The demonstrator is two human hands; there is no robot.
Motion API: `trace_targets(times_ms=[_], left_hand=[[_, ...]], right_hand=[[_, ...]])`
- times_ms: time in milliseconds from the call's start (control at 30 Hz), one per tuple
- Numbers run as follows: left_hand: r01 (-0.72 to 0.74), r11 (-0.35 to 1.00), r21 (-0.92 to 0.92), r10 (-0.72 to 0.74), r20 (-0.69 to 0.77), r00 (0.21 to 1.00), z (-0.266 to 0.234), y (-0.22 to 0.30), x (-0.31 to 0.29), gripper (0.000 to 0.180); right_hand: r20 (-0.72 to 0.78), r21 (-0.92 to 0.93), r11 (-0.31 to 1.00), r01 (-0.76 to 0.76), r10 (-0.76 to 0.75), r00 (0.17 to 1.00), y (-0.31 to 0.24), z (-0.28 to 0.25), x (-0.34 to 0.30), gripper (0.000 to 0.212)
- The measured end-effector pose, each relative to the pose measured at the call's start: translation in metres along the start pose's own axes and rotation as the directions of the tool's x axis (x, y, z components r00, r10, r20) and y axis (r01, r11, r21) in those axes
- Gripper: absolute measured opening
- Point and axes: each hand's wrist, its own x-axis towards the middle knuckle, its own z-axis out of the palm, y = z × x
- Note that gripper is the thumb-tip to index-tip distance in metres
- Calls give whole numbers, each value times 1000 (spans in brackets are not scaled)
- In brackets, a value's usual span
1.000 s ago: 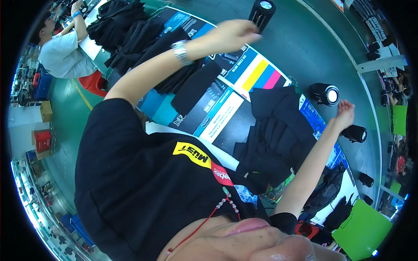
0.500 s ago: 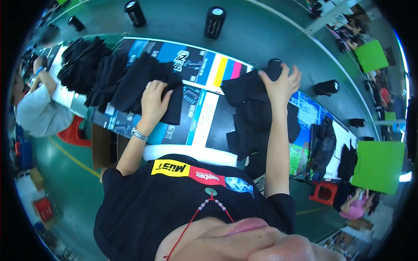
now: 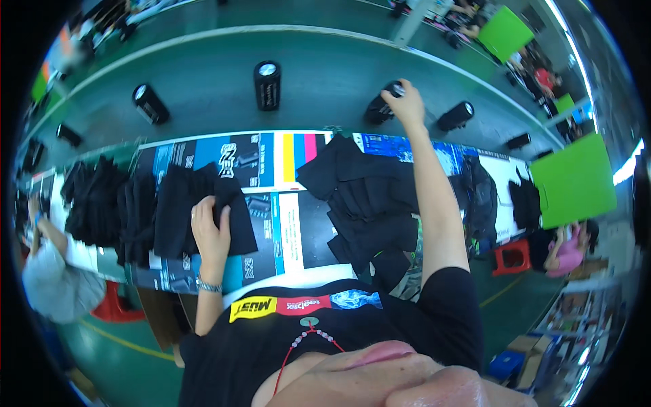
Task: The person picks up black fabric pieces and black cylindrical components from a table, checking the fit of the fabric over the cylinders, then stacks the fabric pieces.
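Observation:
My right hand [image 3: 409,108] reaches over the far edge of the table, its fingers round the top end of a black cylinder [image 3: 380,108] that leans on the green surface beyond. My left hand [image 3: 211,234] lies on a stack of black fabric pieces [image 3: 178,220], thumb apart from the fingers. Right of the middle, a loose heap of black fabric pieces [image 3: 373,197] spreads over the table, partly beneath my right forearm. Further black fabric bundles [image 3: 95,207] are piled at the left.
More black cylinders stand or lean along the green strip, one at the centre [image 3: 268,88] and another [image 3: 456,117] right of my hand. Printed sheets [image 3: 291,234] cover the tabletop. Green panels [image 3: 576,180] rise at the right. A person in grey [image 3: 61,285] sits left.
My right hand has left the fabric heap and moved away from me onto the cylinder. My left hand remains on its stack. The view has shifted, showing more of the green strip.

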Motion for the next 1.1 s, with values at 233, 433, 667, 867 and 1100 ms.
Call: trace_targets(times_ms=[233,433,667,867,1100], left_hand=[[-9,996,90,3,69,998,-1,6,3,35],[61,994,-96,-71,-107,992,-23,-4,21,27],[320,295,-900,-418,180,890,-46,15,57,29],[542,-56,-839,-275,534,799,-17,33,54,19],[507,-84,-858,-452,487,748,-20,-13,41,13]], right_hand=[[-60,-131,989,64,-72,996,-8,7,-10,68],[-503,-49,982,180,-180,845,-28,0,-44,70],[67,843,537,21,-145,987,-147,3,-177,36],[743,579,87,-811,-467,480,-197,29,-237,34],[657,244,-518,-820,-534,533,-175,35,-225,37]])
